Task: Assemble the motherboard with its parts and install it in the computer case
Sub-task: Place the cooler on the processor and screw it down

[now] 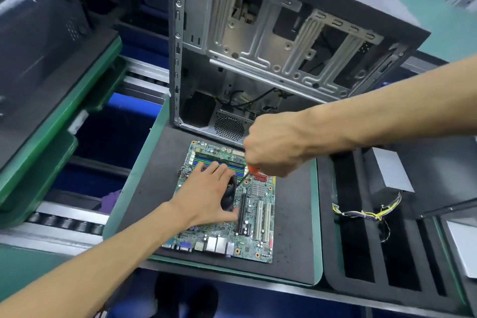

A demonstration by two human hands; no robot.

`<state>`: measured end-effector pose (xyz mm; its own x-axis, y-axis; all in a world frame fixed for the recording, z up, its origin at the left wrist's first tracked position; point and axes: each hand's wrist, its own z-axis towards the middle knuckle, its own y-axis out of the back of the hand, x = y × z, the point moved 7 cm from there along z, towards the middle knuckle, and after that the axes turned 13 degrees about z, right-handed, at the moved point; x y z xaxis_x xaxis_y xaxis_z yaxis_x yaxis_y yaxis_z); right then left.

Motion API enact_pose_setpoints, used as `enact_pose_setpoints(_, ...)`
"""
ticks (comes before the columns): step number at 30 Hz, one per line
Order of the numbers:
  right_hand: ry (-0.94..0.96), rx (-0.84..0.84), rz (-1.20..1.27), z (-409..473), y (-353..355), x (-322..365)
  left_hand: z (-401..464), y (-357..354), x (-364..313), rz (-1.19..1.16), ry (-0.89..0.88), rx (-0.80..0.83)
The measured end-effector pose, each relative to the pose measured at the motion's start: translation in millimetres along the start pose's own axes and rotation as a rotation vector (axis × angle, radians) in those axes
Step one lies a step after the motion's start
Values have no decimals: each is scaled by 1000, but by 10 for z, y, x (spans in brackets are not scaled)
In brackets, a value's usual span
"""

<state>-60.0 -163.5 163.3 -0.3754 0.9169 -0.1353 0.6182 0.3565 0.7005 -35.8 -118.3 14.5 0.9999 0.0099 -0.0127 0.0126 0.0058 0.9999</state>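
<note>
A green motherboard (258,235) lies flat on a black foam mat (294,227). My left hand (206,196) rests palm down over a black CPU cooler fan (230,195) on the board, fingers spread and mostly hiding it. My right hand (273,147) grips an orange-handled screwdriver (251,171) above the board, its dark shaft angled down beside the fan. A memory stick (219,159) sits in the slots at the board's far edge. The open computer case (258,46) stands upright behind the board, its inside bare metal.
A black foam tray (361,253) with slots lies to the right, holding a grey power supply (392,170) with coloured cables (366,214). Another black case (36,33) sits on a green tray at left. Conveyor rollers (67,224) run along the left.
</note>
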Motion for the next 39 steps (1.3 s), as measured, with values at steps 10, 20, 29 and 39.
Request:
enact_pose_setpoints(10, -1024, 417, 1736, -191, -787, -470, 28, -61, -3, -24, 7, -21)
enact_pose_setpoints(20, -876, 381, 1676, -273, -801, -501, 13, -21, 2, -25, 6, -19)
enact_pose_setpoints(29, -704, 65, 1367, -465, -744, -555, -45, -35, 50, -132, 32, -156)
enact_pose_setpoints(39, -667, -225, 1386, -656, -485, -633, -94, 87, 119, -247, 51, -206)
